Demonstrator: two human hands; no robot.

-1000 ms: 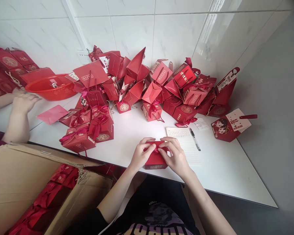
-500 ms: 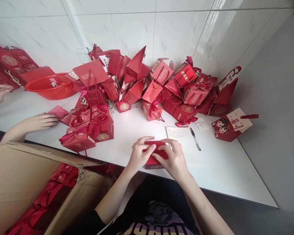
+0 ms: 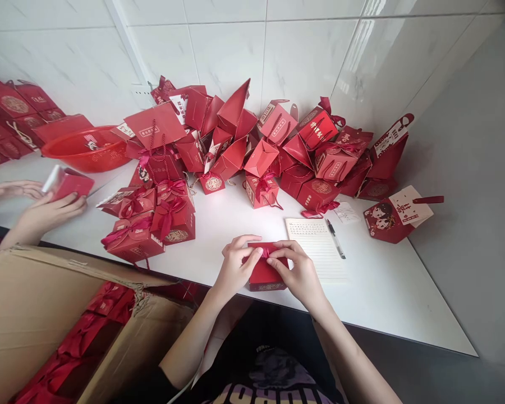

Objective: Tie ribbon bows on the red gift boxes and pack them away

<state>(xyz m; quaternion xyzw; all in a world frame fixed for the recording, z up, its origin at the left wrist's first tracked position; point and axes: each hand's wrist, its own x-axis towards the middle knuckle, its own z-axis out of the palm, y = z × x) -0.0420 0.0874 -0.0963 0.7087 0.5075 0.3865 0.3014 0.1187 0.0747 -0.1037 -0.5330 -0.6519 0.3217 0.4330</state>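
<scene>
A small red gift box (image 3: 266,276) stands on the white table (image 3: 387,292) near its front edge. My left hand (image 3: 234,267) and my right hand (image 3: 299,271) rest on top of it from either side. The fingertips of both hands pinch the red ribbon (image 3: 265,252) at the middle of the lid. Right behind the box lies a lined notepad (image 3: 320,247) with a black pen (image 3: 335,238) beside it.
A heap of red gift boxes and bags (image 3: 252,146) fills the back of the table. Finished ribboned boxes (image 3: 151,224) stand at left. A cardboard carton (image 3: 46,325) with more boxes sits at lower left. Another person's hands (image 3: 46,210) hold a red box (image 3: 69,182) near a red basin (image 3: 86,148).
My fingers have drawn together over the lid and now pinch the ribbon at its middle. The other person at the left has lifted a red box off the table.
</scene>
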